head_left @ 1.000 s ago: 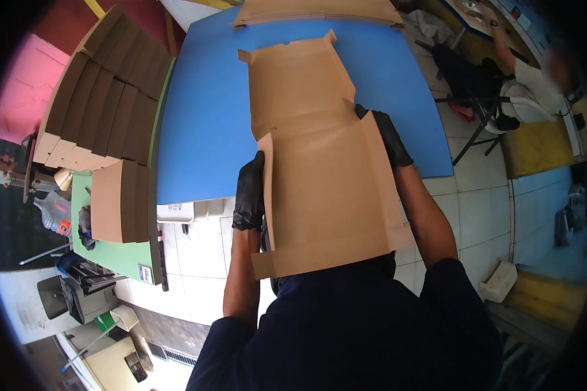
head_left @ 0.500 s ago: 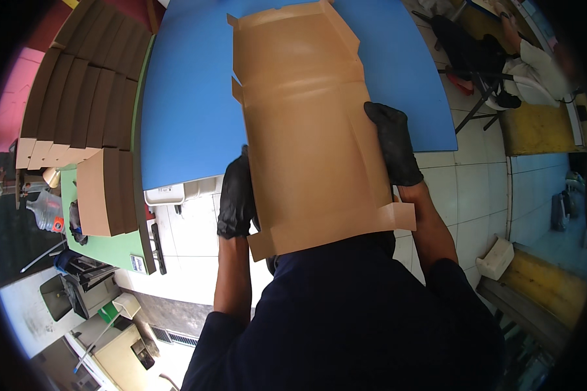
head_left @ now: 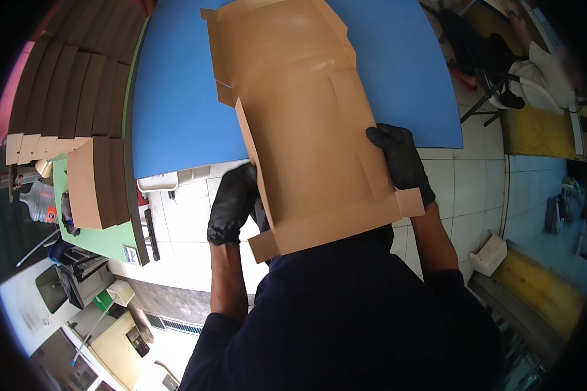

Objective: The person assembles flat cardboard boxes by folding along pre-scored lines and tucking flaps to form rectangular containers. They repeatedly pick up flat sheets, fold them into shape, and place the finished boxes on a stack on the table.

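Note:
A flat brown cardboard box blank (head_left: 306,124) with creased flaps stretches from the blue table (head_left: 176,98) down to my chest. My left hand (head_left: 231,205), in a black glove, grips the blank's lower left edge. On the right edge my right hand (head_left: 401,159), also gloved in black, holds the side flap. The blank's near end with two small tabs hangs over the table's front edge, above the white tiled floor.
Rows of folded brown cardboard boxes (head_left: 59,91) stand stacked at the left, with more boxes (head_left: 94,182) on a green table (head_left: 111,238). A folding chair (head_left: 489,85) and a seated person (head_left: 541,58) are at the upper right. A white box (head_left: 489,254) lies on the floor.
The blank has been laid flatter and pushed further up over the blue table. Both hands have slid along its sides, staying on the lower edges.

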The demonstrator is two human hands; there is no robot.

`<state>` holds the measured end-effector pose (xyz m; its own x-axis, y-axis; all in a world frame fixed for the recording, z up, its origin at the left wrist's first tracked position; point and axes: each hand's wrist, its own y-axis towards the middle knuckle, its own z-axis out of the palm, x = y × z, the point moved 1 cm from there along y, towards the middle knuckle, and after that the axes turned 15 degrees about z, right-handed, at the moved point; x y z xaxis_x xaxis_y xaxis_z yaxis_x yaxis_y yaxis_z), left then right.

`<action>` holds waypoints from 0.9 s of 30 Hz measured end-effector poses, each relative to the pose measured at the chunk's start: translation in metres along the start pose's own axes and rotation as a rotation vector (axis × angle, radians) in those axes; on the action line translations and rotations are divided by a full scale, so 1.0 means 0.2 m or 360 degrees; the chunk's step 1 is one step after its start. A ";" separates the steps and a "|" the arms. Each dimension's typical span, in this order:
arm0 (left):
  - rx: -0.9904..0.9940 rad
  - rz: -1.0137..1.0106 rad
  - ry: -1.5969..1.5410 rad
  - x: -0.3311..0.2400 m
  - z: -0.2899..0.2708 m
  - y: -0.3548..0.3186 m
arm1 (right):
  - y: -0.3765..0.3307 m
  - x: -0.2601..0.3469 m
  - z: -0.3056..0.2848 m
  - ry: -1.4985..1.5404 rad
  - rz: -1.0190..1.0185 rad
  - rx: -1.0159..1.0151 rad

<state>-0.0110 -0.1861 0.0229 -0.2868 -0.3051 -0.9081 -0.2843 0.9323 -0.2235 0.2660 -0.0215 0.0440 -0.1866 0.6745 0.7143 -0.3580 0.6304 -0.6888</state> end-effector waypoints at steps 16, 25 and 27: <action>0.0261 -0.0406 -0.0581 0.08 -0.05 -0.12 | -0.03 0.01 -0.12 -0.0541 0.0162 0.0232; 0.0087 -0.0306 -0.0805 0.06 -0.03 -0.07 | 0.02 0.11 -0.17 -0.0996 0.0329 0.0502; 0.0033 -0.0375 -0.0830 0.05 -0.02 -0.06 | 0.02 0.11 -0.18 -0.0911 0.0281 0.0464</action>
<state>-0.0153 -0.2014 0.0175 0.2729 -0.3743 -0.8862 -0.2663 0.8558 -0.4435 0.2923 0.0102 0.0529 -0.6928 0.3969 0.6021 -0.4950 0.3453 -0.7973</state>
